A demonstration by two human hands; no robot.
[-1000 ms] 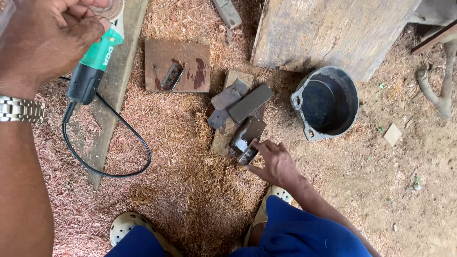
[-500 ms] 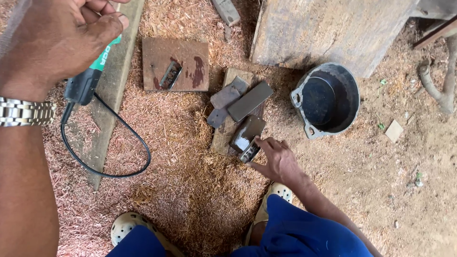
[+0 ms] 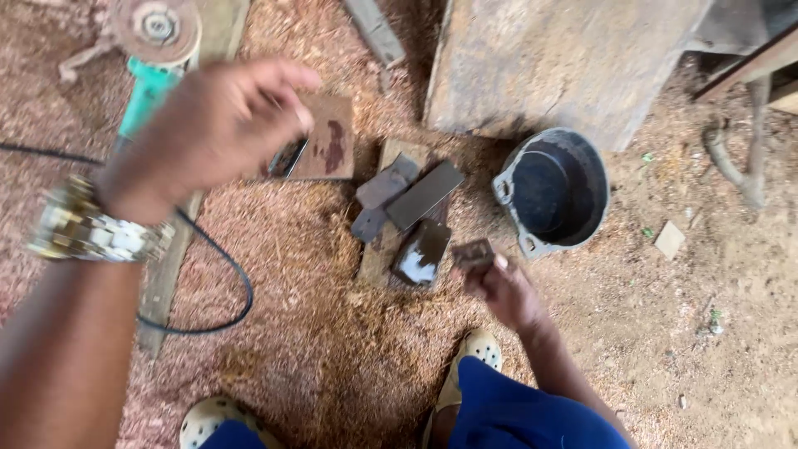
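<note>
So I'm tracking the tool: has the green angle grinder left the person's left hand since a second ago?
Yes. The left hand has let go; the green angle grinder now lies beside the plank.

Only one view on my feed: the head camera, worn high and pitched almost straight down at the sawdust floor (image 3: 332, 349). I take the black bucket (image 3: 555, 189) as landmark. It sits right of frame centre. Below and left of it my own feet and blue trousers enter from the bottom edge, so I look down along my body. The left hand (image 3: 216, 129) is close to the lens and blurred; the right hand (image 3: 507, 291), just below-left of the bucket, is farther and sharper.
</note>
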